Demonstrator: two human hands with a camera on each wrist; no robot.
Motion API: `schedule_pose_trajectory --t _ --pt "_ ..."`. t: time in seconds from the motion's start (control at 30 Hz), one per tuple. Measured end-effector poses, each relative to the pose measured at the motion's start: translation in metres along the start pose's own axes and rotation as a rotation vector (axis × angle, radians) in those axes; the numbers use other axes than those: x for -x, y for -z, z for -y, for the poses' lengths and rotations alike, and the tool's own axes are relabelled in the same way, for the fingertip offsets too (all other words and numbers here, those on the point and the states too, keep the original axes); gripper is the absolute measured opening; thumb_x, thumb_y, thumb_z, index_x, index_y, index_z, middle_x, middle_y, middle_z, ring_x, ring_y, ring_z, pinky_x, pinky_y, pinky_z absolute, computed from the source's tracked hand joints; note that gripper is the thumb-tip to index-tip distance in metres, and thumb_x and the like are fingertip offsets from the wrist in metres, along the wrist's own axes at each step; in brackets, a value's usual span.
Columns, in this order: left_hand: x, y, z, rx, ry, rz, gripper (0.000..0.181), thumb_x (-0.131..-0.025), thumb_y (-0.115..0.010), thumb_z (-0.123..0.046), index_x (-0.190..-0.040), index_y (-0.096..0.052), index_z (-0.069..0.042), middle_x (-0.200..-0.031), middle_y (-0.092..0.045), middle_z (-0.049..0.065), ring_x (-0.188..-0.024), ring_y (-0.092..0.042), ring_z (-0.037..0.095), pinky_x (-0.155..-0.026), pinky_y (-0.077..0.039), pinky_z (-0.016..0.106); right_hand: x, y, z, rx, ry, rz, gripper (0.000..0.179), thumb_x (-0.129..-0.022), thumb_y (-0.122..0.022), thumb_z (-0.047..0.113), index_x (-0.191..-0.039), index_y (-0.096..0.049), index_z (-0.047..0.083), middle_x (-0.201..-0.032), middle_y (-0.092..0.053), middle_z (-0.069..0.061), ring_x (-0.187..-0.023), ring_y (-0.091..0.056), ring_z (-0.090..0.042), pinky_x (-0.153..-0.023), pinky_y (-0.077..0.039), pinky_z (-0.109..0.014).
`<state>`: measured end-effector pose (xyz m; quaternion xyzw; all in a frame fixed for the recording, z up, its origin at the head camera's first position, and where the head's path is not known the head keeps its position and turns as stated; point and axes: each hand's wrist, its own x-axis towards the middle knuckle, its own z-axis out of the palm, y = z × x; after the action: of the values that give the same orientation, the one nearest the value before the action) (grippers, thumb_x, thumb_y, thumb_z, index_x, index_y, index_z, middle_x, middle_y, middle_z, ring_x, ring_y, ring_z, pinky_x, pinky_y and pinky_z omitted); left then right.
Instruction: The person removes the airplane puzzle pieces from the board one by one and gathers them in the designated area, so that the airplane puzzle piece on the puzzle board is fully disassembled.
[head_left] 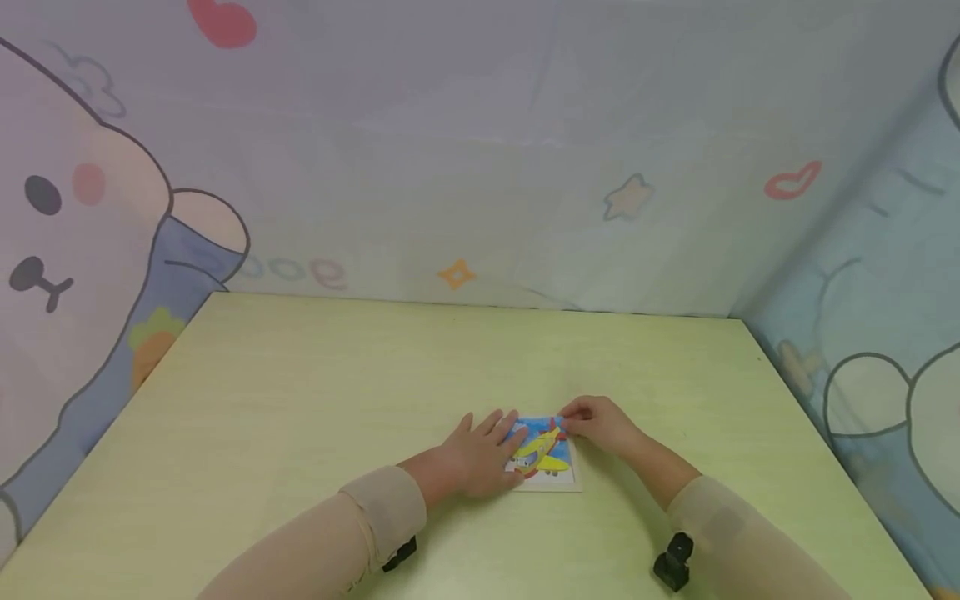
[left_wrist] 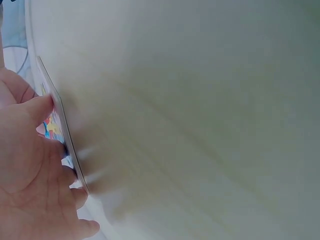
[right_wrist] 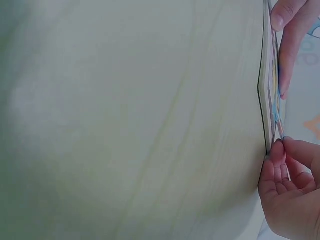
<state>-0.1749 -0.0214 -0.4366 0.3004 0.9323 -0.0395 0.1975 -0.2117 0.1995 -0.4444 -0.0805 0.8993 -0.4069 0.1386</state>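
Observation:
A small, flat picture puzzle with a yellow aeroplane on blue lies on the table, its pale border showing along the bottom and right. My left hand rests over its left side, fingers spread and mostly straight. At the upper right corner, my right hand pinches a thin puzzle piece between thumb and forefinger. In the right wrist view that piece tilts up from the board. The left wrist view shows the left thumb and fingers along the board's edge. Fingers hide part of the picture.
The pale wooden table stretches around the puzzle on all sides. Behind it hangs a cartoon-printed cloth, meeting the table's back edge. Black wrist devices sit below both sleeves.

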Motion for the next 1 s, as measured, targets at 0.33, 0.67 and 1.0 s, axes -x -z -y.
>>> schedule_pose_trajectory --t 0.33,0.67,1.0 --pt "0.002 0.006 0.000 -0.002 0.012 0.004 0.071 -0.093 -0.036 -0.059 -0.151 -0.013 -0.026 -0.157 -0.003 -0.002 -0.142 -0.002 0.020 -0.110 -0.011 0.050 -0.001 0.003 0.001 -0.109 -0.024 0.035 0.016 -0.091 -0.060 0.011 -0.101 -0.062 -0.002 -0.087 -0.064 -0.006 -0.078 -0.055 -0.016 -0.071 -0.047 -0.028" --pt "-0.002 0.001 0.001 -0.026 -0.005 -0.001 0.071 -0.093 -0.033 -0.061 -0.151 -0.011 -0.027 -0.157 -0.002 -0.002 -0.142 -0.002 0.020 -0.110 -0.012 0.051 -0.002 0.004 -0.005 -0.140 -0.082 0.004 0.023 -0.089 -0.063 0.014 -0.105 -0.063 -0.002 -0.092 -0.066 -0.006 -0.079 -0.057 -0.014 -0.071 -0.048 -0.027" --pt "-0.002 -0.003 0.003 -0.031 -0.005 0.000 0.071 -0.092 -0.033 -0.062 -0.151 -0.010 -0.030 -0.157 0.001 -0.004 -0.142 0.001 0.018 -0.110 -0.011 0.050 0.005 0.016 -0.018 -0.113 -0.085 -0.026 0.024 -0.090 -0.063 0.016 -0.108 -0.064 0.000 -0.091 -0.065 -0.006 -0.075 -0.054 -0.016 -0.065 -0.046 -0.028"
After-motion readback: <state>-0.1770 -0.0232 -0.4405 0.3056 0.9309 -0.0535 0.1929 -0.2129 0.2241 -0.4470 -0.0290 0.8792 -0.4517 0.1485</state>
